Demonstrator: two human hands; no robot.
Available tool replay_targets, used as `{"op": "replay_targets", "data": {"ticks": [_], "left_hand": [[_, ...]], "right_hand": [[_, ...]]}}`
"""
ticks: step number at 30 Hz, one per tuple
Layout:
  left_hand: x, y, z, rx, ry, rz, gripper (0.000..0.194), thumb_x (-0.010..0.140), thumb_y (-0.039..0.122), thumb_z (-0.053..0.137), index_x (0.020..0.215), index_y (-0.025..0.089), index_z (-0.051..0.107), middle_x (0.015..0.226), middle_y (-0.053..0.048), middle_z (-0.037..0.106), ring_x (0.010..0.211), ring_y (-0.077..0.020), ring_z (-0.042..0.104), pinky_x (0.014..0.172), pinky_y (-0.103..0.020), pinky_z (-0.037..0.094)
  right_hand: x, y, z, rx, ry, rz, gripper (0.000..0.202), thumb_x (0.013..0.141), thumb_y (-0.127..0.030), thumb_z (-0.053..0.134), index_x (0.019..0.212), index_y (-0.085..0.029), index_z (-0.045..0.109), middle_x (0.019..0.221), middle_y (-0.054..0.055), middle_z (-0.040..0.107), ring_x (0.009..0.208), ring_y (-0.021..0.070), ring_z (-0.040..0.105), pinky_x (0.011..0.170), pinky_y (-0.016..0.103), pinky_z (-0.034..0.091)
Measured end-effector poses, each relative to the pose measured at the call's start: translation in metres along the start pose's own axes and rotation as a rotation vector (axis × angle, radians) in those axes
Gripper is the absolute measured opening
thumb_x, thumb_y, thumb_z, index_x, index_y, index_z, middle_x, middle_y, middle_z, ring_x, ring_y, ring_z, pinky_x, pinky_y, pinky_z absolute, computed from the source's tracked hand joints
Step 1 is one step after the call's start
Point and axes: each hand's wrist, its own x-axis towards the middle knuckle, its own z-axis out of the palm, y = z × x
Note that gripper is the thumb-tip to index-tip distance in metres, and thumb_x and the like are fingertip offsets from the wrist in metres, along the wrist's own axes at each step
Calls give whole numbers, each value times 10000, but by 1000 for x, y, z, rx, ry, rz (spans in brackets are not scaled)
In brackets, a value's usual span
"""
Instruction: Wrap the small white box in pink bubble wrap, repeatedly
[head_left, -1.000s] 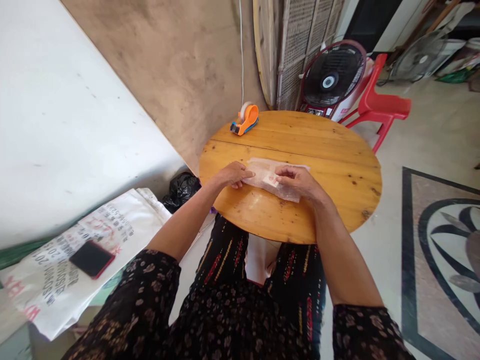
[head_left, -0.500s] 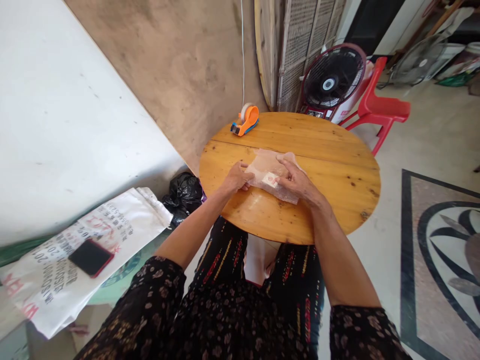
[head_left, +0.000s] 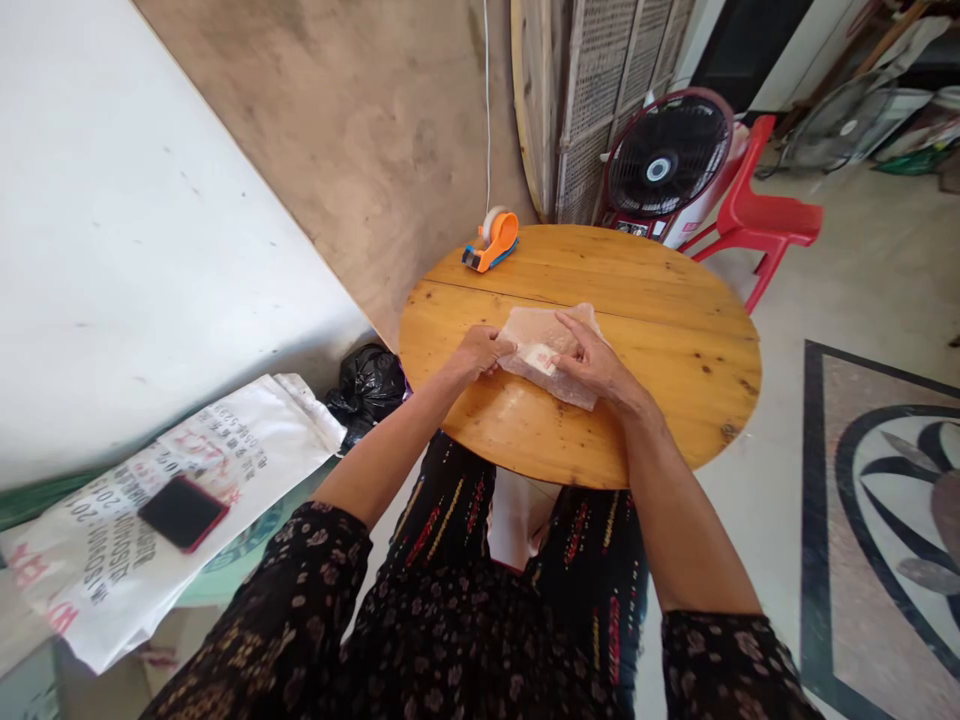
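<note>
A sheet of clear bubble wrap [head_left: 574,388] lies on the round wooden table [head_left: 675,400]. On it is a small flat white piece with a faint reddish mark [head_left: 538,357], which now looks hazy under a fold of the wrap. My left hand [head_left: 480,352] is closed in a pinch on the sheet's left edge. Over the right part of the sheet, my right hand [head_left: 596,365] has its index finger stretched out and its thumb against the white piece's right side. Its other fingers are curled and partly hidden.
An orange tape dispenser [head_left: 495,240] stands at the table's back left edge. Behind the table are a fan [head_left: 660,165] and a red chair [head_left: 772,215]. To the left, a phone [head_left: 182,512] rests on a white woven sack [head_left: 277,420], near black plastic bags [head_left: 367,385].
My left hand has shifted slightly right and up, drawing the wrap's left edge over the white piece. My right hand has stayed almost in place.
</note>
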Motion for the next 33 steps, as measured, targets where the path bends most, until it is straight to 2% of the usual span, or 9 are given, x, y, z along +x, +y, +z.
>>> {"op": "replay_targets", "data": {"ticks": [3,10,19,25,27,29,31,33], "left_hand": [[0,1,3,44,28,74,167,776,156,576,617,163,524,472,70,420,425,-68,368,451,-205,253],[0,10,8,236,83,288,213,711,149,550,527,164,445,523,59,369,544,-85,360,522,-233,227],[-1,21,16,316,98,320,170,744,138,534,578,160,505,560,43,463,575,-96,427,551,-216,287],[-6,29,20,481,122,353,136,769,142,559,637,145,593,610,18,524,607,-109,447,589,-230,310],[-9,31,22,532,120,351,107,772,147,564,685,145,626,647,5,560,629,-118,461,608,-235,319],[-12,34,24,564,116,359,92,775,155,567,726,151,645,676,-3,585,644,-124,470,626,-239,326],[-14,36,26,576,115,381,93,780,165,566,745,154,652,693,-9,599,656,-128,477,634,-241,328],[-15,37,26,572,111,402,105,785,180,559,733,153,647,699,-15,604,663,-129,480,631,-240,326]], "right_hand": [[0,0,0,1,-6,21,801,771,-378,578,1516,-164,379,1187,131,637,696,196,585,690,380,519],[1,3,1,12,0,1,809,766,-378,577,1513,-136,385,1146,132,648,726,201,591,735,389,523],[2,9,3,29,-12,-29,763,785,-388,586,1494,-162,415,975,88,668,690,198,581,661,355,497],[4,14,4,38,-47,-43,785,814,-433,576,1519,-156,374,940,79,672,708,211,600,666,362,506],[5,17,4,45,-63,-49,795,820,-473,581,1520,-158,371,999,96,680,765,231,624,685,373,515],[6,20,3,59,-71,-67,795,823,-508,587,1509,-160,383,1166,134,661,886,261,641,727,393,527],[6,23,1,80,-76,-89,783,824,-525,597,1491,-163,404,1347,162,585,1028,293,625,782,414,533],[7,24,0,97,-86,-103,776,815,-537,618,1473,-175,424,1439,164,522,1115,315,599,812,427,535]]}}
